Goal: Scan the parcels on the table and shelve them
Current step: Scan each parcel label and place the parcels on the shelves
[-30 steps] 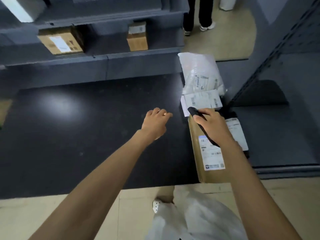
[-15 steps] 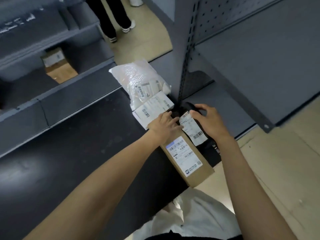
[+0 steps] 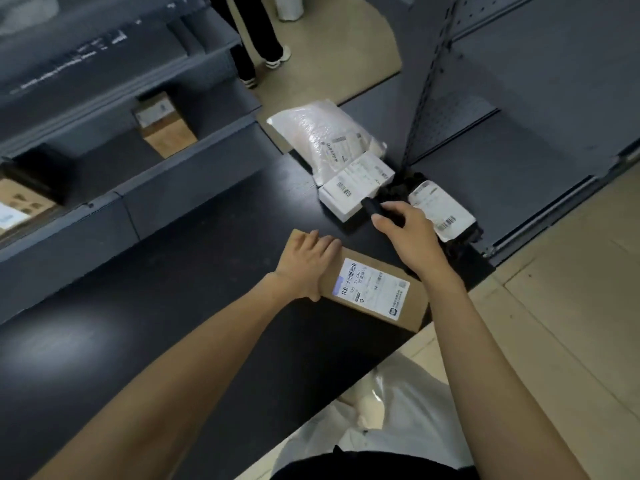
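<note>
A flat brown cardboard parcel (image 3: 408, 310) with a white label lies near the front right corner of the black table (image 3: 173, 306). My left hand (image 3: 306, 263) rests flat on its left end, fingers straight. My right hand (image 3: 410, 237) grips a black scanner (image 3: 372, 206) just beyond the parcel, its tip over a small white box (image 3: 353, 188). Behind that box lies a white plastic mailer (image 3: 322, 136). A black bag parcel (image 3: 443, 209) with a white label sits to the right of my right hand.
Grey shelving (image 3: 519, 150) stands right of the table, its lower shelf bare. More grey shelves (image 3: 104, 109) at the left hold brown boxes (image 3: 166, 128). A person's legs (image 3: 256, 46) stand on the beige floor beyond the table.
My left hand slid the brown parcel leftward, off the black bag parcel, and now lies flat on it. My right hand left the black bag's label and holds the scanner by the white box.
</note>
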`<state>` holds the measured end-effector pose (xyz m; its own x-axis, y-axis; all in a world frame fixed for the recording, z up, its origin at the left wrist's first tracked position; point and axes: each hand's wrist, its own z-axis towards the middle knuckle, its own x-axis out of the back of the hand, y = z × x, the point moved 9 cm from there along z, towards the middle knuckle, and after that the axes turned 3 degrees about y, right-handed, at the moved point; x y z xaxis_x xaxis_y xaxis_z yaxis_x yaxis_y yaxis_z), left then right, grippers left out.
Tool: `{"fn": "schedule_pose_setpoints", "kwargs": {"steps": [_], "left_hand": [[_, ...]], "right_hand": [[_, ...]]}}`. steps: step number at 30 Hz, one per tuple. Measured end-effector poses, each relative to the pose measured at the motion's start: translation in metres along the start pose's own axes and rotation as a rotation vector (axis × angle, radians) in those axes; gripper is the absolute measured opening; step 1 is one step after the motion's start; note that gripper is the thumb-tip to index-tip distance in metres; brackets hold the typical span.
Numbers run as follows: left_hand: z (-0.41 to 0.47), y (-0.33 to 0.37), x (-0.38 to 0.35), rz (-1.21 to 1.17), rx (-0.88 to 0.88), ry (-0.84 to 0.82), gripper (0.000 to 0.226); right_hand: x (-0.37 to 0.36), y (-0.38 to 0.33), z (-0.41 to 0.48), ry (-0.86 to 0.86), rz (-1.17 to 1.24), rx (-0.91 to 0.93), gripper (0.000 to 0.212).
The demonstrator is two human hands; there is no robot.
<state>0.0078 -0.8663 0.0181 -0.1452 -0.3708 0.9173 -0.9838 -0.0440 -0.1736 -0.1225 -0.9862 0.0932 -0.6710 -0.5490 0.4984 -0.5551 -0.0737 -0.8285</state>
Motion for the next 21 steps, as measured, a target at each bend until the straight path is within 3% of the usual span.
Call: {"fn": "schedule_pose_setpoints", "kwargs": {"steps": [10, 15, 21], "left_hand": [[-0.154, -0.182, 0.088, 0.127, 0.480, 0.279, 0.118], [-0.215, -0.238, 0.145, 0.208, 0.604, 0.465, 0.119], [-0.259, -0.259, 0.157, 0.213, 0.673, 0.513, 0.119]], "right_hand": [[-0.079, -0.126, -0.083, -0.115, 0.047, 0.283, 0.044], [-0.098, -0.174, -0.124, -0.090, -0.024, 0.414, 0.044], [-0.107, -0.201, -0.152, -0.079, -0.121, 0.510, 0.044]]}}
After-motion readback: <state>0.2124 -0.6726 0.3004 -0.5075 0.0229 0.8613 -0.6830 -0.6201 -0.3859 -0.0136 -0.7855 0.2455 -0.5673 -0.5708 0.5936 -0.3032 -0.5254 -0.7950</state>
